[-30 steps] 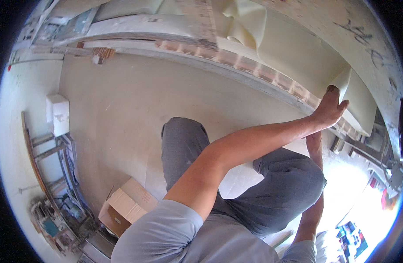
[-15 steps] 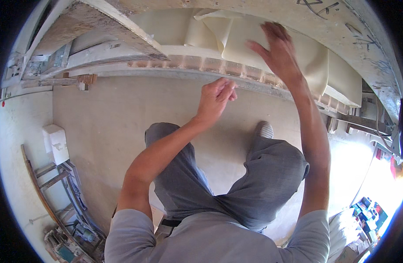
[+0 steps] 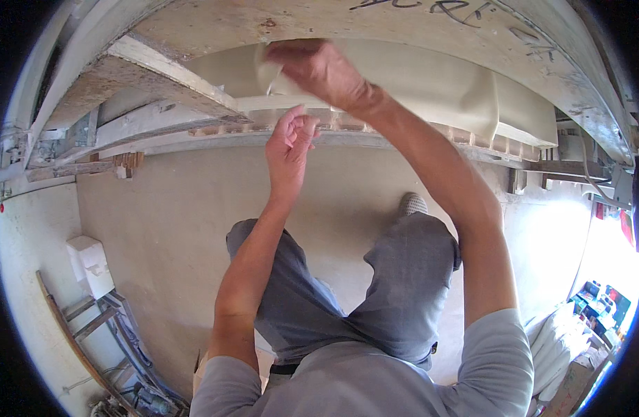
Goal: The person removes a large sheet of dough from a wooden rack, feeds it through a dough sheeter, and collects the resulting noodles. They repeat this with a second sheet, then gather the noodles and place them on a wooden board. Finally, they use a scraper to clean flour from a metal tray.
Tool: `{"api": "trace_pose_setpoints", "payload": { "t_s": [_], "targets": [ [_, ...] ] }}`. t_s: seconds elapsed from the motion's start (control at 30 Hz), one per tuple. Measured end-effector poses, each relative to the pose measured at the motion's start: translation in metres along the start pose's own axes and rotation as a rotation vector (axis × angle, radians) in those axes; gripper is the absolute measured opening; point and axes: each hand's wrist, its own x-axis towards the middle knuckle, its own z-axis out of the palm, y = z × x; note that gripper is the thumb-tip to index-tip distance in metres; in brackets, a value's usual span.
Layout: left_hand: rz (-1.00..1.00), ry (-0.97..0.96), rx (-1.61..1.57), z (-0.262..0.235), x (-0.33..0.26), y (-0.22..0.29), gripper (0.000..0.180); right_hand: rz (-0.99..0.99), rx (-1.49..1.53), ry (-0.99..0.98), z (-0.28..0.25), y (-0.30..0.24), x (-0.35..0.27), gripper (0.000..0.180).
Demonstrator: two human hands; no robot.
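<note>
Cream-coloured sheet material point(image 3: 417, 83) is pinched at its left corner by the right hand point(image 3: 319, 69), fingers closed on the edge. The left hand point(image 3: 290, 142) is held just below, fingers loosely curled, holding nothing. Sheet's long axis runs left to right along the weathered white plank point(image 3: 403, 21), extending rightward.

Sheet point(image 3: 431, 83): cream, smooth and matt, like thin plastic or coated paper; pinched by the right hand point(image 3: 323, 69).
Plank point(image 3: 173, 69): rough wood under flaking white paint.
Wall face point(image 3: 417, 24): chalky, stained plaster, matt.
Brick course point(image 3: 472, 139): coarse, reddish, unglazed.
Floor point(image 3: 173, 208): dull, dusty concrete.
Trousers point(image 3: 403, 278): grey woven cloth, matt.
Shirt point(image 3: 361, 382): soft grey knit.
</note>
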Motion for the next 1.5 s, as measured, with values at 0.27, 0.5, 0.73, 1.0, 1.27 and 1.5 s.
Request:
{"api": "trace_pose_setpoints", "payload": {
  "t_s": [0.27, 0.5, 0.73, 1.0, 1.27, 1.5],
  "targets": [
    [-0.014, 0.104, -0.471, -0.003, 0.019, 0.000, 0.034, 0.383, 0.049, -0.093, -0.046, -0.010, -0.051, 0.029],
    [-0.046, 0.170, -0.473, -0.008, 0.026, 0.006, 0.039, 0.858, 0.196, 0.213, -0.139, 0.172, -0.138, 0.040],
    [0.040, 0.189, -0.426, -0.010, 0.034, 0.004, 0.039, 0.890, 0.063, 0.077, -0.152, 0.190, -0.138, 0.041],
    [0.069, 0.252, -0.398, -0.020, 0.037, 0.001, 0.034, 0.878, 0.001, 0.014, -0.161, 0.197, -0.133, 0.043],
    [0.129, 0.237, -0.356, -0.020, 0.035, -0.005, 0.037, 0.866, 0.018, 0.019, -0.144, 0.190, -0.132, 0.044],
    [0.122, 0.262, -0.319, -0.028, 0.030, -0.008, 0.038, 0.900, 0.032, 0.073, -0.143, 0.188, -0.147, 0.046]
  ]
}}
